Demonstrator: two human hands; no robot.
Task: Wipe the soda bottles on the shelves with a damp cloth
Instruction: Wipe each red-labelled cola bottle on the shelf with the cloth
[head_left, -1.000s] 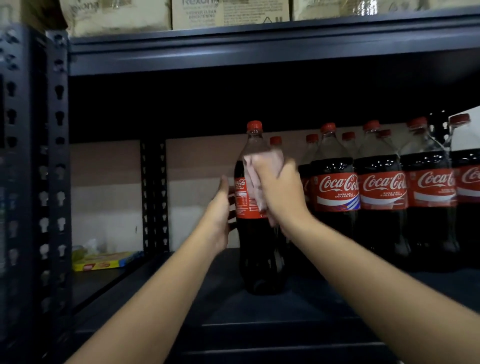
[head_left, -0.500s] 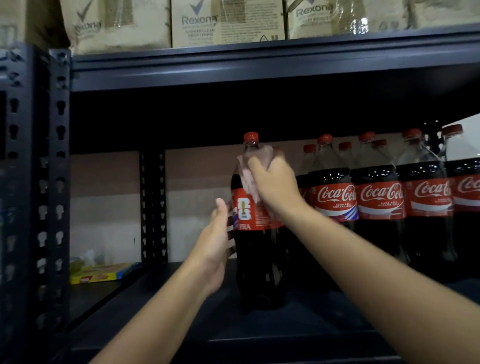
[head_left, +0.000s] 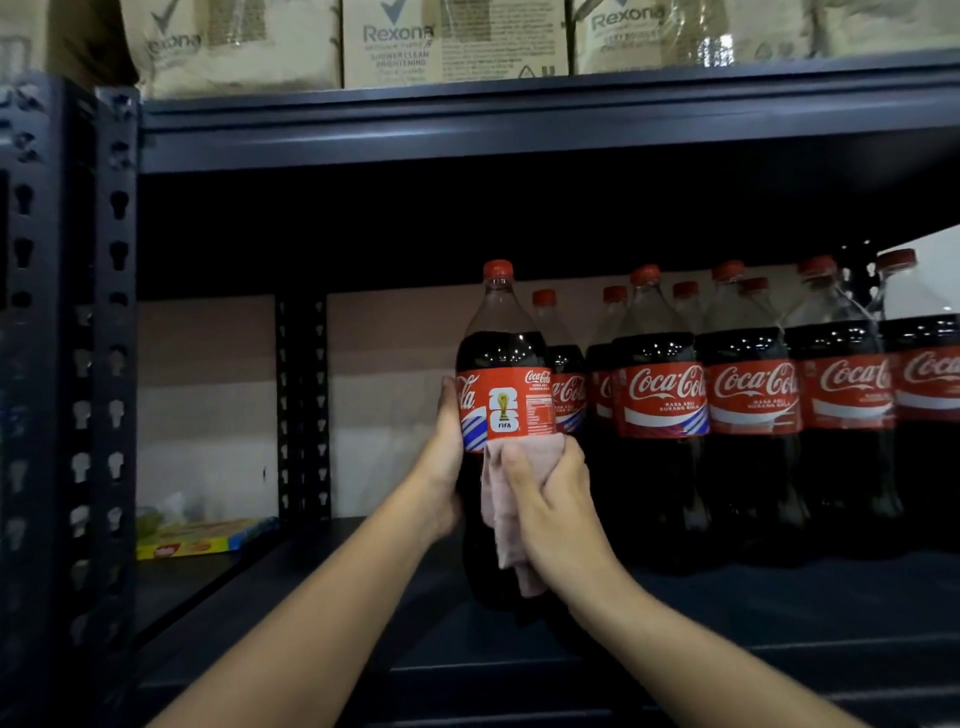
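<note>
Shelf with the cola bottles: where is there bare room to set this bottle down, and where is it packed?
Bare shelf lies left of the held bottle, up to the rear upright; the front strip before the bottle row is bare too. Right of the bottle it is crowded, bottles side by side. The flat yellow packet occupies the far-left corner.

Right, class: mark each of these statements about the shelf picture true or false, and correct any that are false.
1. The right hand presses a pale pink cloth against the red-capped dark cola bottle. True.
2. The left hand holds that bottle by its cap. False: it grips the side at the label.
3. The held bottle lies on its side. False: it is upright.
4. Brown Rexona cartons sit on the dark metal shelf above. True.
</note>
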